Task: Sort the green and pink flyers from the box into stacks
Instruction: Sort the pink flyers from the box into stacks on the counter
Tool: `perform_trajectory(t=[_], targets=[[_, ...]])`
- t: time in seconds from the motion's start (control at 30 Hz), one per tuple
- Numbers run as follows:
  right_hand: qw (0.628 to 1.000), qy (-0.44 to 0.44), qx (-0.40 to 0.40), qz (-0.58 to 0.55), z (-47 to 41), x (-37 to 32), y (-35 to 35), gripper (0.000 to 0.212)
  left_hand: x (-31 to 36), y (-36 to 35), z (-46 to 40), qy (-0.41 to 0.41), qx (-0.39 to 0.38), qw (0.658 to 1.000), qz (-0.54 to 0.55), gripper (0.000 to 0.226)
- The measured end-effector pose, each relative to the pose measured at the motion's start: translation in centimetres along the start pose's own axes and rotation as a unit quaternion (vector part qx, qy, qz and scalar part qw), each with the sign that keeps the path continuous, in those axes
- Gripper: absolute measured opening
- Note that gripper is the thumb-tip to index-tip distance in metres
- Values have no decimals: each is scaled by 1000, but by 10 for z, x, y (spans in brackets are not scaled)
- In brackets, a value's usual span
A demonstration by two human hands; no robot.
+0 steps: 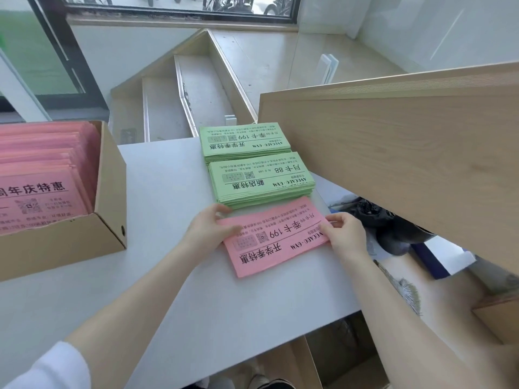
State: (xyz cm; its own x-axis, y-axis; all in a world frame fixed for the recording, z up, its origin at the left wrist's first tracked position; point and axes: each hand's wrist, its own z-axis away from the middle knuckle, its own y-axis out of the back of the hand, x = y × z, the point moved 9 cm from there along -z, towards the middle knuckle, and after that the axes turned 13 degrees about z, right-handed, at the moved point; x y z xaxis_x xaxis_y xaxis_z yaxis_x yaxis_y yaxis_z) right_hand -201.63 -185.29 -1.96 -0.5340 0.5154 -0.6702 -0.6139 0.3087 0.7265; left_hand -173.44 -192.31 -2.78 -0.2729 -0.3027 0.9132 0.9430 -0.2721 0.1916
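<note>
Grey tabletop (pixel 168 248) carrying everything, its right edge dropping off just beside the pink work. Risk: sheets nudged past that edge falling among the clutter below.

Cardboard box (pixel 109 192) at left, well apart from the sorted piles, packed with pink flyers (pixel 42 175) not yet sorted. Risk: a long reach across, and a handful fanning out mid-carry.

Two green stacks, far one (pixel 244 138) and near one (pixel 261 178), edges touching or nearly so. Risk: near stack's front edge, ragged and just beside the left fingers, getting dragged out of square.

Pink stack (pixel 273 237) lying skewed on the tabletop, nearest the body, its far corner close against the near green stack. Risk: pink sliding under green while being squared up.

Left hand (pixel 205 228) on the stack's left end, right hand (pixel 345 234) on its right end; fingers curled around the edges, pinching the paper from both sides. Risk: uneven squeeze buckling the top sheet or twisting the pile further.
</note>
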Motion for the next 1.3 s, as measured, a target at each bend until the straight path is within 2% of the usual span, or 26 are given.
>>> perform_trajectory(t=[0.1, 0.2, 0.3, 0.4, 0.53, 0.77, 0.87, 0.97, 1.07, 1.17, 1.3], targets=[[998, 14, 10, 66, 1, -3, -1, 21, -8, 15, 15, -1, 75, 993, 87, 45], [995, 24, 10, 98, 7, 0, -4, 33, -14, 15, 40, -13, 104, 984, 146, 47], [991, 38, -19, 126, 8, 2, -6, 29, -14, -7, 60, -26, 59, 977, 203, 41], [986, 46, -43, 152, 7, 1, -5, 24, -12, -24, 62, -31, 17, 977, 210, 43], [981, 45, -36, 184, -4, 1, -4, 22, -9, -26, 60, -32, 18, 974, 223, 50], [976, 73, -56, 199, -4, -6, -5, 24, -6, -25, 66, -30, 33, 974, 222, 45], [965, 95, 8, 243, 4, -15, 3, 33, -7, -15, 72, -19, 63, 973, 220, 44], [956, 218, 60, 188, 29, -56, -2, 23, -3, 13, 81, -42, 118, 973, 196, 45], [927, 364, 16, 91, 72, -114, -32, 12, 9, 49, 96, -96, 138, 966, 196, 27], [873, 485, -29, 42, 121, -173, -67, 13, 23, 94, 110, -156, 154, 959, 178, 27], [835, 544, -80, 29, 162, -241, -119, 16, 40, 169, 124, -232, 169, 949, 126, 27]])
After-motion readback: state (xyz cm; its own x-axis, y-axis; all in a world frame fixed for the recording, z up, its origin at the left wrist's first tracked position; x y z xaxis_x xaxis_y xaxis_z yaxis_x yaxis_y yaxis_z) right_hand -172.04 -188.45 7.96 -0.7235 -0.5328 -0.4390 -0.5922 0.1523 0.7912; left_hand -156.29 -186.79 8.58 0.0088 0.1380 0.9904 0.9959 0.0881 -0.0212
